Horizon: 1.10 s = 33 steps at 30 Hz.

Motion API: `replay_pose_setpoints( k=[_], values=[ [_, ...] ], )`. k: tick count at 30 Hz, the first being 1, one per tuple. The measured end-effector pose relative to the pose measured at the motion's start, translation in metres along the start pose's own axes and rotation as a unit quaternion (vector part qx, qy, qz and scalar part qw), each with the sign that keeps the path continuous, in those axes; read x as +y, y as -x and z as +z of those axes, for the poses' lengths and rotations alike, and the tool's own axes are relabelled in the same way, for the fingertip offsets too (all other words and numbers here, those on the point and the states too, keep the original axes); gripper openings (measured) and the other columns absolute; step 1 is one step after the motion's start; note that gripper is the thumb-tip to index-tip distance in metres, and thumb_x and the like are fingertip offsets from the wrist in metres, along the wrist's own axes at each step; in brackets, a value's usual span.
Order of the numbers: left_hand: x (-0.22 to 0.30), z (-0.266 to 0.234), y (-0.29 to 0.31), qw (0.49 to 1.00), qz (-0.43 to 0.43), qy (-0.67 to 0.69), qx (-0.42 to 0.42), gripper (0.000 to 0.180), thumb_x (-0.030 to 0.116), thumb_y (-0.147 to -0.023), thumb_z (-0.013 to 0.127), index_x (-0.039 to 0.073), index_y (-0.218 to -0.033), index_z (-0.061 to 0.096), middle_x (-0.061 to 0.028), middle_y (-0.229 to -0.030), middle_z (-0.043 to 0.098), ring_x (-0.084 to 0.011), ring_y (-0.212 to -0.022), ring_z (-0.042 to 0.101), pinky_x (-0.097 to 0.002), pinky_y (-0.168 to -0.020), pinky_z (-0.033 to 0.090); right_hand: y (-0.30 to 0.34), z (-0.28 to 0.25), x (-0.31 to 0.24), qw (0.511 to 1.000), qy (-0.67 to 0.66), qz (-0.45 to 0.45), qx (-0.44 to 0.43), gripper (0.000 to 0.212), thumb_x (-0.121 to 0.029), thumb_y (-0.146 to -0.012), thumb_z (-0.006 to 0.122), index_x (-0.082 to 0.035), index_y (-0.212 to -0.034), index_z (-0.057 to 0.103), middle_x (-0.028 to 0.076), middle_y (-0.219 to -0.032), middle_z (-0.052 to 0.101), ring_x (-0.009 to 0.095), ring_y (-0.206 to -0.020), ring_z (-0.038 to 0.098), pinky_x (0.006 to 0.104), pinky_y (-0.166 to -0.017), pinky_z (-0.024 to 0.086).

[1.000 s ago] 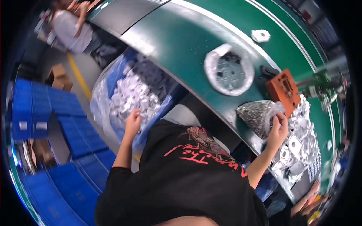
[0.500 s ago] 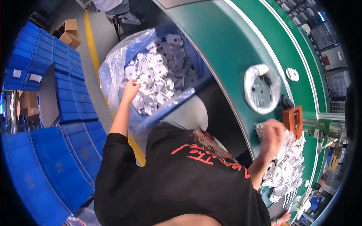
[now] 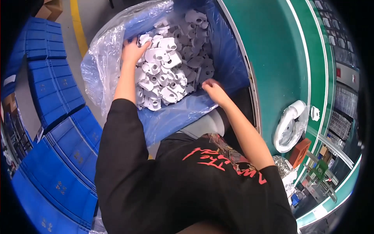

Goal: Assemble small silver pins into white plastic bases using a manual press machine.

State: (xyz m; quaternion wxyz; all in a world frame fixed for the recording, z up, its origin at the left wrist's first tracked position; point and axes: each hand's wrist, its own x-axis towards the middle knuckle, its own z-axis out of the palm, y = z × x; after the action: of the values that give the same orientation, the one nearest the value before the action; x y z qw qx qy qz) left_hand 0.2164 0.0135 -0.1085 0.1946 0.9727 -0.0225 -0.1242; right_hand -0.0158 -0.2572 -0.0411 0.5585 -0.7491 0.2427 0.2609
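A blue bin lined with clear plastic film (image 3: 230, 58) stands in front of me, heaped with white molded plastic parts (image 3: 167, 74) that have round holes. My left hand (image 3: 132, 51) is over the heap's left side. Its thumb and fingers are apart beside a small white part (image 3: 145, 39), and I see no firm grip on it. At the heap's right edge, above the film, is my right hand (image 3: 213, 91). Its fingers are curled in, slightly blurred, and nothing shows in them.
A green workbench (image 3: 269, 50) runs along the right, bearing a film-wrapped ring-shaped container (image 3: 288, 126), a single white part (image 3: 314, 113) and an orange-brown block fixture (image 3: 299, 153). Blue crates (image 3: 58, 163) are stacked on the left. A yellow line (image 3: 79, 31) marks the floor.
My right hand has swung from above the workbench to the bin. The view has turned and moved closer to the bin. My left hand stays at the heap, now farther up its left side.
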Motion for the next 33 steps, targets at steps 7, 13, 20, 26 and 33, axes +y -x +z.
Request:
replay_pose_setpoints(
  k=[7, 13, 20, 26, 33],
  values=[
    [-0.013, 0.028, 0.031, 0.999, 0.036, -0.034, -0.022, 0.058, 0.053, -0.081, 0.052, 0.005, -0.112, 0.060, -0.0202, -0.133, 0.035, -0.0372, -0.120, 0.038, -0.0540, -0.090, 0.038, -0.083, 0.013, 0.060, 0.982, 0.123, 0.050, 0.131, 0.046, -0.028, -0.079, 0.063, 0.003, -0.110, 0.051, 0.015, -0.101, 0.059, 0.023, -0.096, 0.056, 0.0305, -0.082, 0.043],
    [0.002, 0.016, 0.050, 0.993, 0.078, 0.016, -0.087, 0.073, 0.056, -0.069, 0.064, 0.017, -0.129, 0.046, -0.0185, -0.128, 0.039, -0.0357, -0.119, 0.039, -0.0548, -0.089, 0.039, -0.094, 0.010, 0.050, 0.981, 0.004, 0.133, 0.139, 0.079, -0.046, -0.072, 0.067, -0.008, -0.133, 0.032, 0.016, -0.130, 0.043, 0.031, -0.114, 0.047, 0.0425, -0.083, 0.044],
    [-0.035, 0.016, 0.015, 0.999, -0.010, -0.025, -0.027, 0.093, 0.072, -0.061, 0.061, 0.017, -0.134, 0.040, -0.0204, -0.139, 0.031, -0.0406, -0.127, 0.030, -0.0498, -0.100, 0.030, -0.102, 0.020, 0.027, 0.951, -0.079, 0.275, 0.114, 0.098, -0.057, -0.070, 0.065, -0.018, -0.143, 0.012, 0.012, -0.143, 0.025, 0.035, -0.124, 0.033, 0.0540, -0.081, 0.041],
    [-0.011, 0.008, 0.010, 0.969, -0.036, 0.029, -0.243, 0.094, 0.075, -0.060, 0.058, 0.015, -0.132, 0.044, -0.0266, -0.121, 0.051, -0.0405, -0.116, 0.046, -0.0393, -0.098, 0.037, -0.125, 0.024, 0.088, 0.987, -0.006, 0.109, 0.116, 0.105, -0.059, -0.068, 0.067, -0.018, -0.144, 0.007, 0.017, -0.141, 0.027, 0.035, -0.123, 0.034, 0.0480, -0.085, 0.042],
    [-0.001, 0.018, 0.037, 0.968, -0.059, -0.007, -0.244, 0.096, 0.075, -0.059, 0.060, 0.022, -0.135, 0.036, -0.0203, -0.124, 0.048, -0.0366, -0.115, 0.048, -0.0653, -0.093, 0.024, -0.128, 0.028, 0.080, 0.979, -0.068, 0.168, 0.092, 0.105, -0.053, -0.067, 0.072, -0.018, -0.143, 0.009, 0.016, -0.138, 0.031, 0.030, -0.120, 0.038, 0.0440, -0.084, 0.043]
  ],
)
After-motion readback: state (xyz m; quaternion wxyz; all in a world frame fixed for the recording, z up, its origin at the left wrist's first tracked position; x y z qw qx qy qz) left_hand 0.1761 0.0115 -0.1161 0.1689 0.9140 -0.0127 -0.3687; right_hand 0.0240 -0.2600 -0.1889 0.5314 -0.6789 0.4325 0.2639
